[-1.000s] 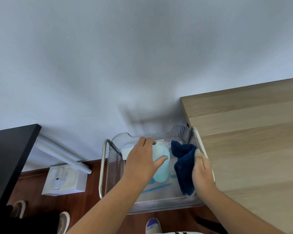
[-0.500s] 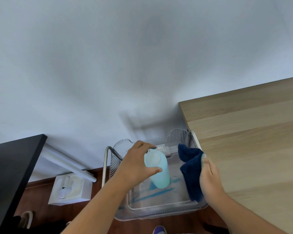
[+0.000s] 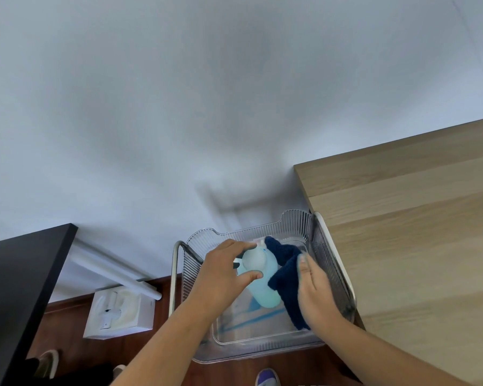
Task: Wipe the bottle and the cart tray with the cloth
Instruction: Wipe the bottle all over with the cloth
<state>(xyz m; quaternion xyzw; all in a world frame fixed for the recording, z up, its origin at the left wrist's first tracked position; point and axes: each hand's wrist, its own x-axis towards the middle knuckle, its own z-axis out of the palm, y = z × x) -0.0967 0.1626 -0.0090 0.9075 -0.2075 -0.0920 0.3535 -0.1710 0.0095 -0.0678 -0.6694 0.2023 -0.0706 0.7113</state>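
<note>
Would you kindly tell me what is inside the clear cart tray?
Inside the tray, the left hand grips a pale blue bottle and the right hand holds a dark blue cloth against it. Blue streaks show on the floor; hands, bottle and cloth cover the rest.

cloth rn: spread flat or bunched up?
Bunched. The dark blue cloth is crumpled in folds in the right hand, against the bottle that the left hand holds.

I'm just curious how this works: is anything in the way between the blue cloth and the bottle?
Nothing visible. The right hand holds the cloth against the bottle, whose top the left hand grips.
</note>
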